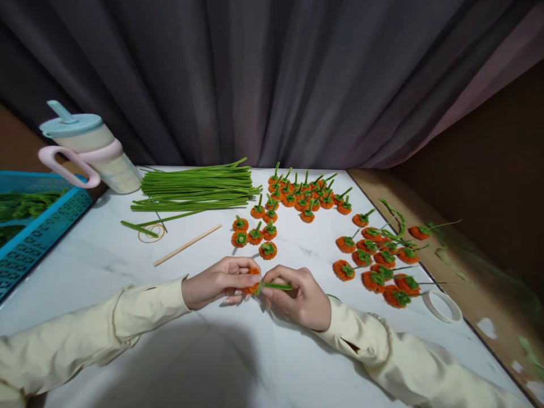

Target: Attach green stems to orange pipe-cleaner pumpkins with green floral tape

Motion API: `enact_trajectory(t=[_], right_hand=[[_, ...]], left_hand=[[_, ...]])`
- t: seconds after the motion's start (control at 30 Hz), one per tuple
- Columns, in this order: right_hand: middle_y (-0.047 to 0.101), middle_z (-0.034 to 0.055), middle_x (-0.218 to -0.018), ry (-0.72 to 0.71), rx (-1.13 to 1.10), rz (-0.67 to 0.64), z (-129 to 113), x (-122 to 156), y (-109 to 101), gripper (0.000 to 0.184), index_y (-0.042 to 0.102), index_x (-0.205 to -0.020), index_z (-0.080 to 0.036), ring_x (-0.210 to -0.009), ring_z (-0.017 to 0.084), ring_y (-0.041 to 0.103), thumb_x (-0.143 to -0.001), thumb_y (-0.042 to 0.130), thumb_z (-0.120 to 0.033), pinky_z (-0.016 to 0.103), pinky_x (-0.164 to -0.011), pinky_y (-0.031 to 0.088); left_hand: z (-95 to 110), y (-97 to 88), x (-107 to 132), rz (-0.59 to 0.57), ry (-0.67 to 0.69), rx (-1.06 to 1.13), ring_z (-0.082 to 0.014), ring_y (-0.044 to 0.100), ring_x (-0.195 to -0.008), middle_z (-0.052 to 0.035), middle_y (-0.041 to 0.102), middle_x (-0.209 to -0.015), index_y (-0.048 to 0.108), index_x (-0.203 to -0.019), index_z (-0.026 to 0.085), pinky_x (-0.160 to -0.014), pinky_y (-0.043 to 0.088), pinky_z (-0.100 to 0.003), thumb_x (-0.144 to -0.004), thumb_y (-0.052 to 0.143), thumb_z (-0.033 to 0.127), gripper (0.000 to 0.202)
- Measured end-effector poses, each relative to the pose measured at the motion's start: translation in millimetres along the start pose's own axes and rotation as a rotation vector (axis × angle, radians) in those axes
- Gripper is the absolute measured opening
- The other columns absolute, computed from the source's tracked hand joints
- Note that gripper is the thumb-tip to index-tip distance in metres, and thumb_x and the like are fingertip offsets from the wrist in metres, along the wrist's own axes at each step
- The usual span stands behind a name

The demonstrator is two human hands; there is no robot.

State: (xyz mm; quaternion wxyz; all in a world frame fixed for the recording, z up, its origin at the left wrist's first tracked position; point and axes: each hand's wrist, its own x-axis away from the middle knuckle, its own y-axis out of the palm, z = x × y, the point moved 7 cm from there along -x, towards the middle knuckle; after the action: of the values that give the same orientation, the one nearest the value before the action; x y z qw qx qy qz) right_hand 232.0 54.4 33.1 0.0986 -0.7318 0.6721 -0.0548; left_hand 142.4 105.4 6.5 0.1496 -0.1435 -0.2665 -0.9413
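Observation:
My left hand [221, 281] is closed around a small orange pipe-cleaner persimmon [254, 288] low over the white table [204, 362]. My right hand [295, 294] pinches its green stem [277, 286], which points right. The two hands meet at the piece. Just beyond them lie several finished orange persimmons with green tops [255, 233]. A larger group of them [302, 195] sits further back, and another group with long stems [380, 263] lies to the right.
A bundle of green pipe cleaners [198, 190] lies at the back. A thin wooden stick [187, 245] and a rubber band [151, 233] lie left of centre. A cup with a blue lid [87, 148] and a blue basket [32, 226] stand at left. A tape roll [442, 306] lies at right.

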Motion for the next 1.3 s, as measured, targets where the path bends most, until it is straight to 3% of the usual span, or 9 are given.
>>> enact_trajectory(t=[0.17, 0.33, 0.47, 0.63, 0.8, 1.1, 1.3], right_hand=[[0.06, 0.0002, -0.055, -0.167, 0.312, 0.029, -14, 5, 0, 0.014, 0.057, -0.08, -0.015, -0.042, 0.006, 0.043, -0.085, 0.047, -0.024, 0.017, -0.043, 0.036], [0.059, 0.0033, -0.062, -0.504, 0.616, 0.099, -27, 17, 7, 0.016, 0.053, -0.092, -0.013, -0.052, 0.01, 0.051, -0.085, 0.038, -0.012, 0.02, -0.049, 0.04], [0.054, 0.0021, -0.055, -0.757, 0.901, 0.173, -35, 25, 14, 0.025, 0.046, -0.104, -0.007, -0.049, 0.013, 0.049, -0.083, 0.033, -0.006, 0.024, -0.041, 0.034], [0.062, 0.0108, -0.067, -0.979, 1.163, 0.203, -41, 34, 22, 0.027, 0.05, -0.106, 0.001, -0.062, 0.018, 0.058, -0.083, 0.036, -0.004, 0.027, -0.046, 0.043], [0.064, 0.0135, -0.071, -1.072, 1.3, 0.204, -36, 38, 28, 0.017, 0.057, -0.095, -0.002, -0.062, 0.019, 0.059, -0.08, 0.049, -0.007, 0.028, -0.044, 0.043], [0.065, 0.0176, -0.075, -1.082, 1.365, 0.24, -32, 39, 29, 0.02, 0.058, -0.094, -0.003, -0.06, 0.02, 0.057, -0.081, 0.044, -0.01, 0.028, -0.04, 0.039], [0.065, 0.0182, -0.078, -1.064, 1.358, 0.213, -28, 37, 28, 0.024, 0.056, -0.1, -0.001, -0.065, 0.021, 0.059, -0.082, 0.04, -0.008, 0.029, -0.042, 0.042]], left_hand=[[0, 0.8, 1, -0.006, -0.005, 0.001, -0.0021, 0.036, -0.037, 0.0034, 0.05, -0.056, 0.053, -0.079, 0.012, -0.037, 0.021, -0.017, -0.075, 0.067, 0.034, 0.026], [-1, 2.4, 0, -0.013, -0.024, 0.003, -0.002, 0.035, -0.035, 0.0027, 0.051, -0.055, 0.053, -0.078, 0.012, -0.037, 0.021, -0.017, -0.078, 0.064, 0.031, 0.022], [-1, 1.4, -1, -0.013, -0.047, 0.04, -0.0019, 0.034, -0.035, 0.0032, 0.05, -0.053, 0.054, -0.078, 0.011, -0.035, 0.02, -0.016, -0.076, 0.066, 0.032, 0.024], [-3, -0.1, -1, -0.014, -0.105, 0.05, -0.0023, 0.033, -0.035, 0.0041, 0.047, -0.05, 0.055, -0.077, 0.011, -0.035, 0.02, -0.016, -0.074, 0.067, 0.034, 0.026], [-4, 1.8, 0, -0.024, -0.157, 0.052, -0.0028, 0.031, -0.035, 0.0054, 0.043, -0.046, 0.055, -0.073, 0.011, -0.035, 0.021, -0.016, -0.073, 0.068, 0.036, 0.028], [-9, 5.6, 1, -0.052, -0.233, 0.167, -0.0031, 0.023, -0.038, 0.0057, 0.037, -0.045, 0.054, -0.07, 0.011, -0.036, 0.018, -0.016, -0.075, 0.067, 0.034, 0.027], [-18, 3.8, 2, -0.034, -0.38, 0.35, -0.0031, 0.02, -0.041, 0.0058, 0.036, -0.049, 0.05, -0.074, 0.012, -0.037, 0.016, -0.013, -0.075, 0.067, 0.031, 0.026]])
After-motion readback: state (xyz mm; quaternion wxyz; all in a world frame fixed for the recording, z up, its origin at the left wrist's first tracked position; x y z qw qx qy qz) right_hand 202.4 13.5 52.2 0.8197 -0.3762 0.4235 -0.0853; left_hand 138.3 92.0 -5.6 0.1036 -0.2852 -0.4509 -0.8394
